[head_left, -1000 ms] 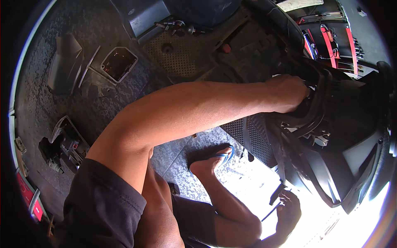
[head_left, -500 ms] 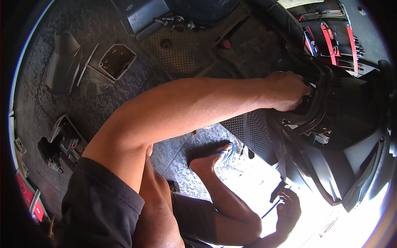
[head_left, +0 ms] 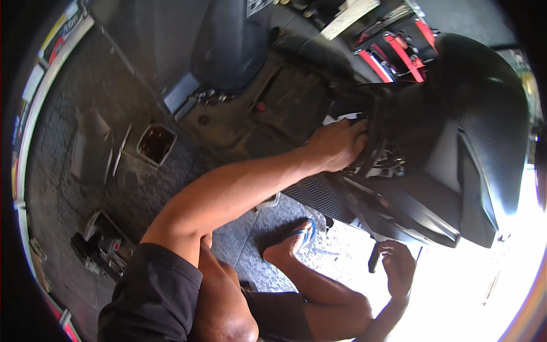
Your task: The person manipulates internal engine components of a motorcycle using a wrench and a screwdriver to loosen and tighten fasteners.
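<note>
My left hand (head_left: 341,146) reaches across into an opening in the black body of a scooter (head_left: 433,142). Its fingers curl in at the edge of the opening, and what they grip there is hidden. Metal parts (head_left: 388,164) show in a gap just beside that hand. Lower right, in glare, my right hand (head_left: 399,269) is raised with bent fingers around a dark, blocky tool handle (head_left: 374,257). The tool's exact kind is unclear. Below the hand opening runs a ribbed footboard strip (head_left: 322,196).
On the dark floor at left lie a loose panel (head_left: 91,142), a thin rod (head_left: 121,151), a tray with small pieces inside (head_left: 171,142) and a black assembly (head_left: 99,248). A red tool rack (head_left: 399,54) stands at the far side. My sandalled foot (head_left: 290,239) rests near the footboard.
The view has shifted, showing more of the scooter's rear and the far rack. My left hand remains at the opening; my right hand still holds the dark tool, whose thin shaft no longer shows clearly.
</note>
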Action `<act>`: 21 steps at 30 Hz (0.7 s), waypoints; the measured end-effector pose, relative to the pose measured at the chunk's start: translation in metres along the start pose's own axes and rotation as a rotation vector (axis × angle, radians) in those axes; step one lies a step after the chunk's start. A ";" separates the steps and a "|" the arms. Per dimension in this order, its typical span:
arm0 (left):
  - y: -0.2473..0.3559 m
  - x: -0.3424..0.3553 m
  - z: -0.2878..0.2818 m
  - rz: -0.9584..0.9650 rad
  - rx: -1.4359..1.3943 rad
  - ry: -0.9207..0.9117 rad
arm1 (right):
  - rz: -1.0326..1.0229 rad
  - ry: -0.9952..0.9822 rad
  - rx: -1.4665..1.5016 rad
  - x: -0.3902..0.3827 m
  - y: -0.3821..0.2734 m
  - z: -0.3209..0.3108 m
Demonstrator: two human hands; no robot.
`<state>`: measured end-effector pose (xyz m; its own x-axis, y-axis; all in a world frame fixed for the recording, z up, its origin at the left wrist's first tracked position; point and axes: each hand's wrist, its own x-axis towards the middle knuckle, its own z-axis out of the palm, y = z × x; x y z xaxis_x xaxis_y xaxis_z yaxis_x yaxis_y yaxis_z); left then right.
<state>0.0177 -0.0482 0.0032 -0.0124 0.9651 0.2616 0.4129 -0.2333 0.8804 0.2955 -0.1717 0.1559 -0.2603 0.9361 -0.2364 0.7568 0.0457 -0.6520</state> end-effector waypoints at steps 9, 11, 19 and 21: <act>0.017 0.006 0.016 -0.266 0.151 0.234 | -0.272 0.186 -0.132 0.014 0.046 0.015; 0.018 0.002 0.014 -0.373 0.350 0.203 | -0.298 0.178 -0.124 0.015 0.054 0.031; 0.024 0.005 0.018 -0.364 0.346 0.229 | -0.628 0.170 -0.421 0.019 0.068 0.035; 0.022 0.002 0.016 -0.337 0.383 0.241 | -0.582 0.154 -0.419 0.016 0.062 0.034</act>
<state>0.0412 -0.0494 0.0174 -0.3898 0.9140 0.1129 0.6508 0.1866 0.7360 0.3177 -0.1660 0.0868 -0.6260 0.7566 0.1886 0.6957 0.6512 -0.3032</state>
